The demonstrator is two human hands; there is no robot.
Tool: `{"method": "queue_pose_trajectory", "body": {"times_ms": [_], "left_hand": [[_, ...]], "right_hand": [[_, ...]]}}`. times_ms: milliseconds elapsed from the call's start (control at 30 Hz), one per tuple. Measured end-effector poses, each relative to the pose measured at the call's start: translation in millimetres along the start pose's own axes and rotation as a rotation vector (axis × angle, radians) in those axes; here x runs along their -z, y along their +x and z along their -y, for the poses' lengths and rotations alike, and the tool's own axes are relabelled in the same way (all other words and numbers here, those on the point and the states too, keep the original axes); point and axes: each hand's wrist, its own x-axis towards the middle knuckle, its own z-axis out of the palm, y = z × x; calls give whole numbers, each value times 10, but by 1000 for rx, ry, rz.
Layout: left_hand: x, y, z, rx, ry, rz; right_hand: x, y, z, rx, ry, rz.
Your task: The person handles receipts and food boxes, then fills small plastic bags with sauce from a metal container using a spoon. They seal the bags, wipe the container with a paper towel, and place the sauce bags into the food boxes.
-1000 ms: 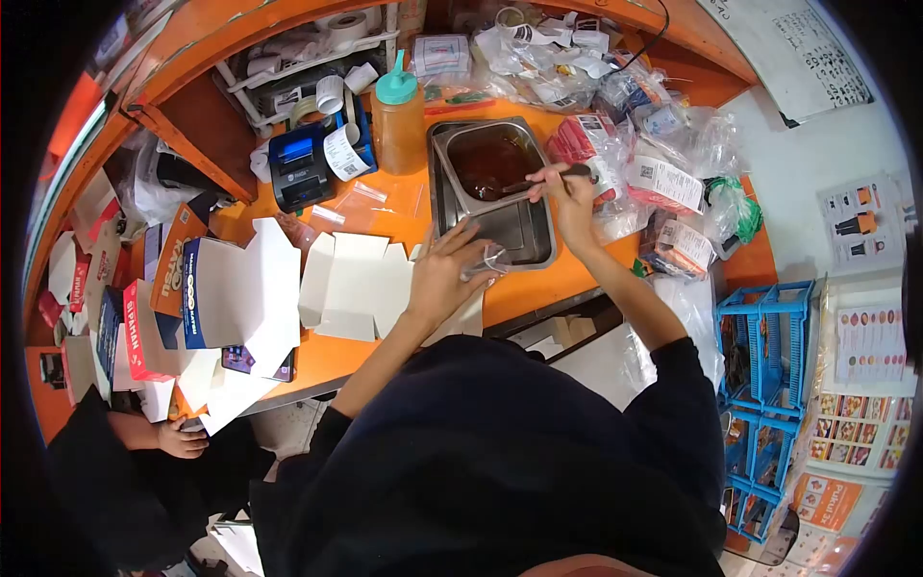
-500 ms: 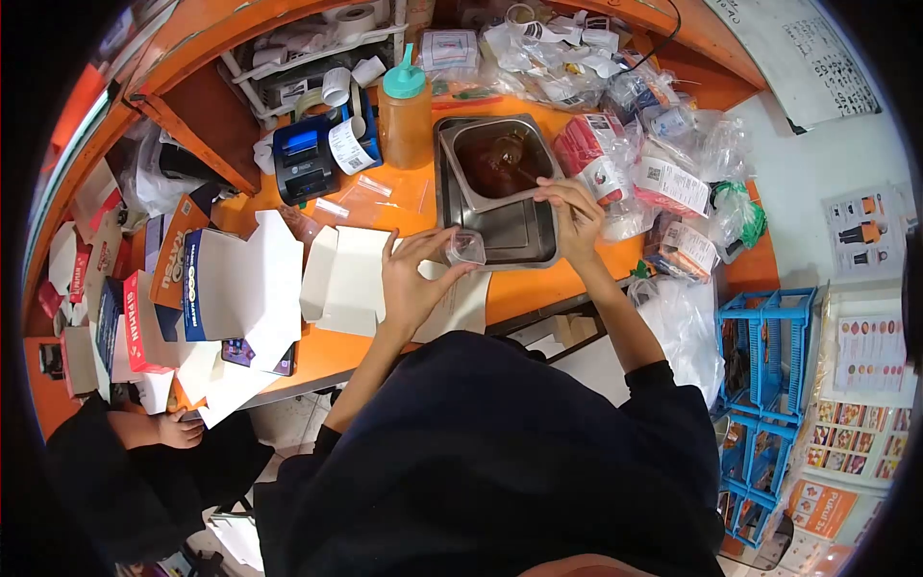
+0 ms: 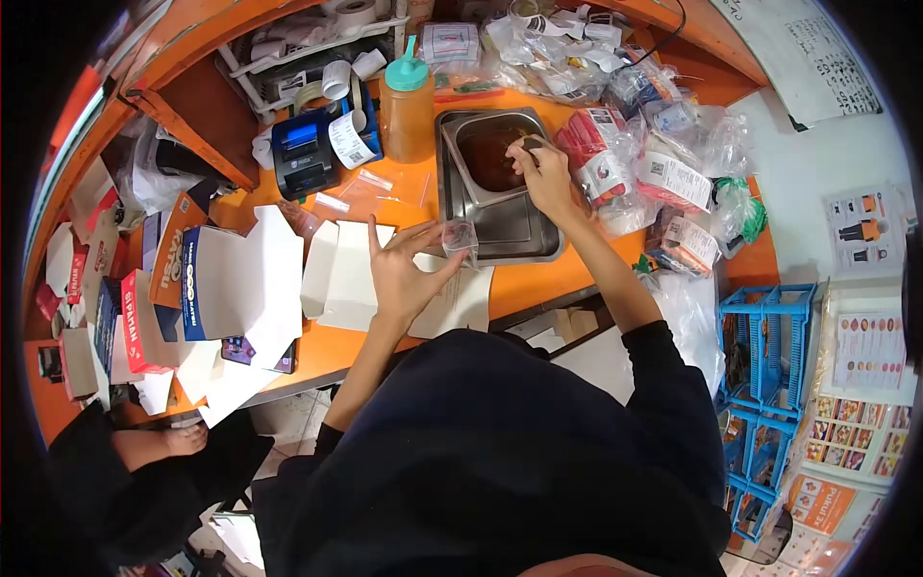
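Note:
My left hand (image 3: 409, 269) pinches a small clear plastic cup (image 3: 460, 237) between thumb and fingers, just in front of the metal pans. My right hand (image 3: 544, 173) is closed over the right side of the inner steel pan (image 3: 471, 188), gripping a ladle (image 3: 532, 143) of which only a dark bit of the handle shows. Its bowl is hidden. Dark red-brown sauce (image 3: 488, 159) lies in this pan, which rests tilted in a larger steel tray (image 3: 514, 236). An unfolded white carton (image 3: 346, 274) lies beneath and beside my left hand.
A sauce bottle (image 3: 408, 111) with a teal cap and a label printer (image 3: 306, 154) stand back left. Folded boxes (image 3: 245, 279) crowd the left. Wrapped packages (image 3: 673, 183) fill the right. Another person's hand (image 3: 187, 439) shows lower left; blue baskets (image 3: 764, 356) stand right.
My right hand has moved left and up over the sauce pan, and the ladle's bowl is no longer visible. My left hand has raised and tilted the cup slightly.

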Motion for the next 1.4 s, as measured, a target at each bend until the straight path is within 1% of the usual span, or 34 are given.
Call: {"method": "queue_pose_trajectory", "body": {"times_ms": [33,167,233,333,367,500,567,600,633,700,733,767,833,900,967,1033,1100,1133,1200,1233,1300,1367,1400], "left_hand": [[22,-3,1,24,-1,15],[32,-12,127,28,-1,-3],[19,-11,190,39,-4,-3],[32,36,187,22,9,3],[39,53,181,17,6,9],[85,107,161,8,18,6],[106,114,171,16,18,14],[115,113,182,20,34,-2],[123,108,190,25,50,-17],[134,101,202,26,67,-33],[139,98,208,25,84,-49],[140,95,219,26,84,-49],[130,86,240,10,105,-54],[142,88,220,33,98,-19],[137,96,205,57,93,13],[130,98,195,54,91,16],[137,103,175,58,91,19],[139,107,165,61,88,23],[133,117,148,58,96,20],[128,123,144,56,102,16],[118,145,150,44,117,-4],[110,213,144,33,132,-24],[115,295,109,-29,129,-55]], "right_hand": [[-17,-10,49,-41,12,4],[-69,-98,204,-74,91,30],[-90,-155,258,-48,187,40],[-77,-199,333,-103,217,47],[-72,-207,351,-140,254,49],[-3,-257,307,-170,318,24],[35,-329,260,-159,563,-171],[98,-382,283,-198,500,-189],[117,-447,239,-198,500,-188],[100,-581,135,-242,634,-396],[69,-628,156,-230,736,-501],[51,-671,103,-230,736,-500],[-1,-787,-42,-315,891,-677],[-37,-873,-101,-343,946,-691],[-95,-942,-161,-499,1105,-784],[-149,-987,-226,-531,1129,-800],[-173,-1030,-301,-621,1241,-833],[-185,-1046,-343,-622,1242,-832],[-192,-1051,-394,-719,1412,-864],[-187,-1054,-398,-719,1414,-863],[-174,-1063,-391,-795,1452,-865],[-120,-1030,-388,-782,1475,-848],[-79,-1003,-396,-765,1497,-834]]}}
